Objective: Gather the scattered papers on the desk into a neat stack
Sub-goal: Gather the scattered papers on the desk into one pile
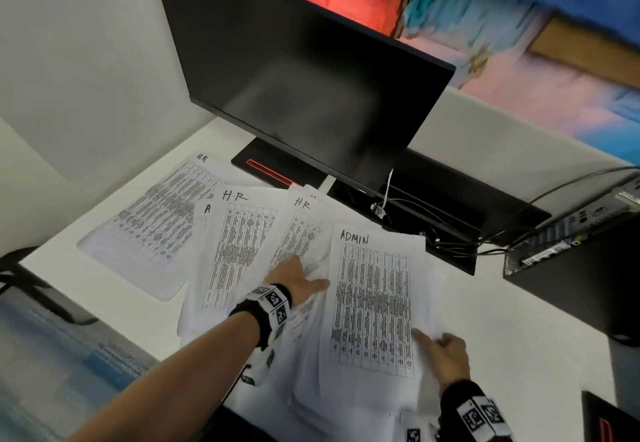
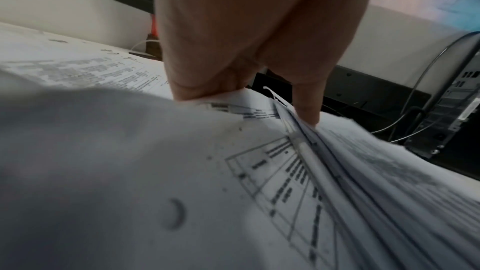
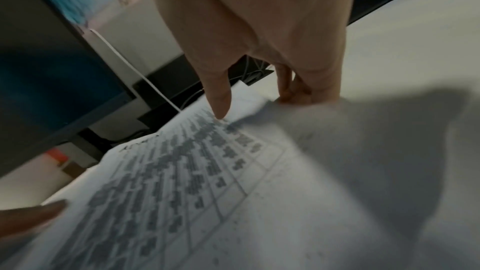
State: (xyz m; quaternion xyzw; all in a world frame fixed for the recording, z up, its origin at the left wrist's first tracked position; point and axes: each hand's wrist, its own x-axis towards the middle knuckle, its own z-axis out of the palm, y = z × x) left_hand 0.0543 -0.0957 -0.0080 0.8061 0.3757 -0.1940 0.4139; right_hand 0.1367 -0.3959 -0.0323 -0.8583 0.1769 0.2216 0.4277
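Note:
Printed table sheets lie fanned across the white desk [image 1: 502, 337]. A stack topped by a sheet marked ADMIN [image 1: 374, 303] sits nearest me. My left hand [image 1: 304, 280] is at its left edge, with its thumb [image 2: 306, 110] tucked between sheets and its fingers [image 2: 192, 87] behind them, pinching a few. At the stack's lower right edge my right hand [image 1: 431, 339] pinches it, thumb [image 3: 221, 106] on top and fingers [image 3: 293, 89] curled under. Two sheets marked H.R [image 1: 239, 244] [image 1: 298, 230] overlap left of the stack. A third H.R sheet [image 1: 156, 220] lies apart at the far left.
A dark monitor [image 1: 304, 78] on a black base [image 1: 270, 168] stands behind the papers. A black cable slot [image 1: 433, 220] with wires runs along the back. A computer case [image 1: 571, 258] occupies the right side. A dark object [image 1: 609, 417] sits at the near right corner.

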